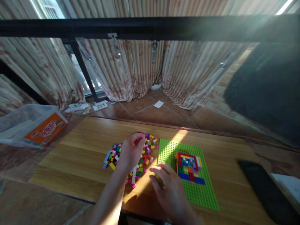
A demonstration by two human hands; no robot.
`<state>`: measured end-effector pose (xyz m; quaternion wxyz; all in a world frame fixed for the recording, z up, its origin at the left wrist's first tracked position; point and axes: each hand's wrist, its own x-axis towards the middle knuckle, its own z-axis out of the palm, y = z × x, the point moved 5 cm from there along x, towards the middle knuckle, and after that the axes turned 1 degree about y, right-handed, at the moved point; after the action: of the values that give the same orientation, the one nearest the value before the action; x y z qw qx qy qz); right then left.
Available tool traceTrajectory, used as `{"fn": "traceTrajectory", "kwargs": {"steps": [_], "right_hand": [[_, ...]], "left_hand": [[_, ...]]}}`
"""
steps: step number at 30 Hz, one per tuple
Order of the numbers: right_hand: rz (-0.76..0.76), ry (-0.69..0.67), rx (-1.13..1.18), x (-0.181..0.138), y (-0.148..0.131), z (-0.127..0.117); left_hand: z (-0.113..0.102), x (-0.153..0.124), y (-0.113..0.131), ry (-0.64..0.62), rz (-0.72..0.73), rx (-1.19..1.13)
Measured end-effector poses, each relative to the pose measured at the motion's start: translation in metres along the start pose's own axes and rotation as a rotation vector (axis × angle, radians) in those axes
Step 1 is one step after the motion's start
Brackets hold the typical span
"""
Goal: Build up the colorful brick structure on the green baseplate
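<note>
Head view shows two bare hands working apart from each other over a wooden table [77, 156]. The left hand [133, 151] is above the pile of small bricks [148, 150], its thumb and fingertips drawn close together; I cannot tell whether a brick is pinched between them. Around and beneath that hand the bricks lie loose in many colours, with a long light blue brick [107, 156] to its left and a long white brick [133, 175] on its near side, beside the wrist.

The right hand [167, 184] is nearer the body, at the left edge of a green baseplate [199, 197], its fingers curved and the thumb standing off from the forefinger. Just to the right of this hand, and a little farther out, a brick build [191, 168] sits on the baseplate: red along its far and left sides, blue along the near side, with mixed colours between. A band of sunlight crosses the table between the two hands and runs on over the far part of the baseplate.

Well to the right of the right hand lies a flat black object [264, 190]. Far to the left of the left hand stands a clear plastic box [35, 109] with an orange label [47, 129]. Beyond both hands, striped curtains [138, 68] hang down to the tiled floor [140, 107].
</note>
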<state>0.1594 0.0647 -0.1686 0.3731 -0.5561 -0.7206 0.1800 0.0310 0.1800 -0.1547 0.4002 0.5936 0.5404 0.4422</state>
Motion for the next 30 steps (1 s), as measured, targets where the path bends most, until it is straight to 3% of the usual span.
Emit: {"fn": "traceTrajectory", "kwargs": {"steps": [11,21,30], "right_hand": [[-0.012,-0.002,-0.253,0.014,-0.001,0.035],[-0.106,0.009,-0.278,0.017,-0.001,0.039],[-0.090,-0.041,-0.228,0.012,0.002,0.044]], "left_hand": [[-0.008,0.000,-0.002,0.026,0.006,0.011],[-0.008,-0.001,-0.003,-0.001,0.037,0.052],[-0.001,0.000,-0.004,-0.023,0.024,0.046]]}}
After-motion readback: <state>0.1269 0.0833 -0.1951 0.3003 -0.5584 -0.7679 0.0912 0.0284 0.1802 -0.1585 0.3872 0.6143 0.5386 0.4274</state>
